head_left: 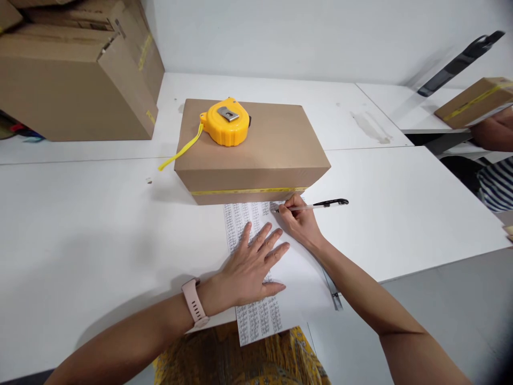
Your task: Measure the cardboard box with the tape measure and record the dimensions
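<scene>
My left hand [250, 264] lies flat, fingers spread, on a sheet of paper [296, 289] covered with columns of small handwritten figures. My right hand [298, 219] is closed on a pen [320, 205] with a black cap end, its tip touching the sheet's top edge. Just beyond the sheet stands a closed brown cardboard box [272, 147] with a strip of yellow tape along its front. A yellow tape measure [226, 122] rests on the box's top left, its yellow strap hanging over the side.
The white table [80, 224] carries big cardboard boxes [76, 69] at the far left. A metal ruler [333, 291] pokes out beneath my right forearm. At the right edge another person's hand [492, 131] holds a small taped box [475, 101] near a striped sleeve.
</scene>
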Tool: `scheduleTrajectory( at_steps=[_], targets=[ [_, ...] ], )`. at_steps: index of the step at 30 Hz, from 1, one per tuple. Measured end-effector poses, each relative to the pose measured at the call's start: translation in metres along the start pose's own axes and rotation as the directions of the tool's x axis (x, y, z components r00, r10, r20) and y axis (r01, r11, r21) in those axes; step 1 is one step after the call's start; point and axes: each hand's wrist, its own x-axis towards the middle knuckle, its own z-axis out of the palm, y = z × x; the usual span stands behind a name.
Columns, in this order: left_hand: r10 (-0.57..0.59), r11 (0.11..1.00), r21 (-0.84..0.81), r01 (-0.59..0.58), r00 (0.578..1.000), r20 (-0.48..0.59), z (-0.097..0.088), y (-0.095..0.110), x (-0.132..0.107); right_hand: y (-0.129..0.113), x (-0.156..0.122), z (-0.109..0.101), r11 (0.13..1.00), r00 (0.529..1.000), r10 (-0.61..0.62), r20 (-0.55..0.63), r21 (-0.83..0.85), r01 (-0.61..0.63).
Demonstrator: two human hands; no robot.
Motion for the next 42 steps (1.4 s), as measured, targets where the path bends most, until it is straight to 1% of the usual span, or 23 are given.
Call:
scheduleTrajectory(
  at_steps=[5, 11, 20, 24, 29, 42],
  targets=[
    [0.000, 1.000, 0.003, 0.000, 1.000, -0.011, 0.0011, -0.0003, -0.0004, 0.0003, 0.0004, 0.0005, 1.000, 1.000, 0.003, 0.012, -0.016, -0.003],
    [0.005, 1.000, 0.023, -0.005, 1.000, -0.016, 0.0018, 0.0002, -0.0001, -0.0002, -0.0002, 0.0002, 1.000, 1.000, 0.004, 0.014, 0.008, -0.005],
    [0.003, 0.999, 0.037, -0.002, 1.000, -0.022, 0.0027, -0.0001, -0.0009, -0.0005, 0.0006, -0.0001, 1.000, 1.000, -0.006, -0.028, 0.028, 0.007],
    [0.004, 0.999, 0.043, -0.003, 1.000, -0.021, 0.0028, 0.0004, -0.0005, 0.0015, 0.0008, 0.0004, 0.999, 0.999, -0.022, -0.025, 0.023, 0.023],
    [0.003, 0.999, 0.045, -0.003, 1.000, -0.018, 0.0031, 0.0001, 0.0001, 0.0008, 0.0010, 0.0001, 1.000, 1.000, -0.009, -0.013, 0.021, 0.009],
    [0.008, 0.999, 0.045, -0.007, 1.000, -0.030, 0.0033, -0.0004, -0.0002, 0.0005, 0.0006, -0.0006, 1.000, 0.999, -0.007, -0.050, 0.014, 0.008]
  ],
)
